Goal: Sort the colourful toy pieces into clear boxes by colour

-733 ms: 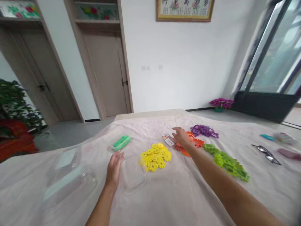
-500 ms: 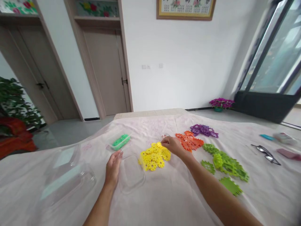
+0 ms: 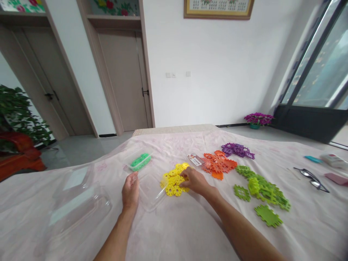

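Note:
My left hand is closed at the left edge of a clear plastic container, which lies tilted beside the yellow pile. Resting on the right side of a heap of yellow snowflake discs is my right hand, its fingers curled down among the discs; the fingertips are partly hidden. Beyond my left hand, another clear box contains green pieces. A labelled clear packet lies just past my right hand, next to orange toothed pieces.
Purple pieces and lime-green toothed pieces lie to the right. Farther right are glasses, a blue item and a dark pink item. Clear plastic lids or trays sit on the cloth at left.
My right hand has moved nearer and slightly left, down into the yellow discs, uncovering the labelled packet. The clear container has shifted and tilted at my left hand.

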Action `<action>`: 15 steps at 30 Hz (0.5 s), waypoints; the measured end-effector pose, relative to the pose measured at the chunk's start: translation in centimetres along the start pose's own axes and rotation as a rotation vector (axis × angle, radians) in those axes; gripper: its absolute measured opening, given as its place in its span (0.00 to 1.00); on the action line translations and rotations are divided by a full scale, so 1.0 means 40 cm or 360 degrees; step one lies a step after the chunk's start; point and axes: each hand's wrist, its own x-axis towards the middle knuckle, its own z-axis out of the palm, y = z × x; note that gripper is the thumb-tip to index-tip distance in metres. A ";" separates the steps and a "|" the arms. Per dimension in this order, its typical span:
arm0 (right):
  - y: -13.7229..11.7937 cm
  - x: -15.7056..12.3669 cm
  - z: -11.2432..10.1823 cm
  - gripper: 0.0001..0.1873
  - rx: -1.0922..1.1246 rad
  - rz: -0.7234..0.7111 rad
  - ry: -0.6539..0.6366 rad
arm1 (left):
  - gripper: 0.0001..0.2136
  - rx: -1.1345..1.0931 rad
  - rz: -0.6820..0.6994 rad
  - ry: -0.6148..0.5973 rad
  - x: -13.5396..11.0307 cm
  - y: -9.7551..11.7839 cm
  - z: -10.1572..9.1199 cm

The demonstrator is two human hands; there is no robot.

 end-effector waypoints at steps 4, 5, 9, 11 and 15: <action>0.005 0.004 0.015 0.15 0.0161 0.0089 0.0043 | 0.18 0.0002 0.0044 -0.0004 0.001 -0.005 -0.001; 0.007 0.006 0.017 0.14 0.0196 0.0103 0.0053 | 0.18 -0.0001 0.0050 -0.0005 0.001 -0.006 -0.001; 0.012 0.015 0.023 0.11 0.0447 0.0162 0.0169 | 0.18 -0.0020 0.0071 -0.0018 0.000 -0.009 0.001; 0.004 0.019 0.026 0.12 0.0659 0.0226 0.0269 | 0.18 -0.0043 0.0076 -0.0027 -0.003 -0.005 0.004; -0.046 0.021 0.032 0.14 0.1145 0.0324 0.0328 | 0.18 -0.0060 0.0092 -0.0067 -0.012 0.010 0.009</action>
